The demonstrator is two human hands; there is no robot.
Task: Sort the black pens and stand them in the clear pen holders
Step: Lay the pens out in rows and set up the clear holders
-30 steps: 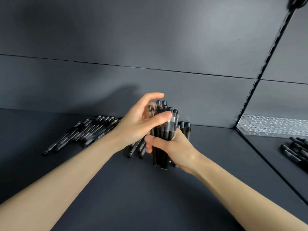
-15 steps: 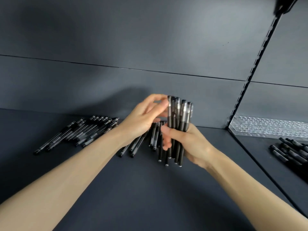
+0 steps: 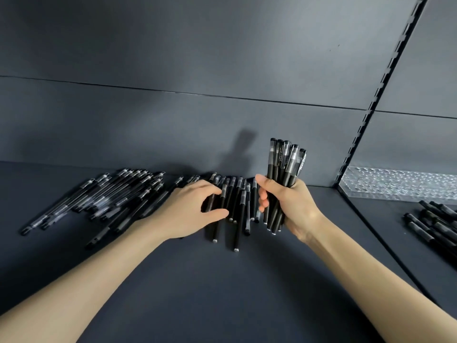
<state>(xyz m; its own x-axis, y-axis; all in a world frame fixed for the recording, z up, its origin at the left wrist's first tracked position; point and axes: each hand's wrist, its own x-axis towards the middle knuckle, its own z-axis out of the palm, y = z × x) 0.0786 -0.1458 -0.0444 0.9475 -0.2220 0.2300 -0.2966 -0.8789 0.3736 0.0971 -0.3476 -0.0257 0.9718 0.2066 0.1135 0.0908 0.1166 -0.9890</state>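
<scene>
Several black pens form an upright bundle (image 3: 284,167), caps up, held in the right hand (image 3: 294,206). Its fingers wrap tightly round the barrels, with the thumb laid across the front, and the pen tips stick out below the fist. The right forearm reaches in from the lower right over the dark shelf (image 3: 222,288). The left hand (image 3: 190,209) lies palm down just beside it, its forearm coming in from the lower left. Its fingers curl over the row of loose pens (image 3: 238,206) lying on the shelf, with the thumb stretched below them, so one or two barrels sit in the pinch. Further left lies a larger heap of pens (image 3: 116,196). The clear pen holder (image 3: 395,185) stands well apart on the neighbouring shelf to the right, beyond the slotted upright (image 3: 371,115), with more pens (image 3: 437,224) lying in front of it.
</scene>
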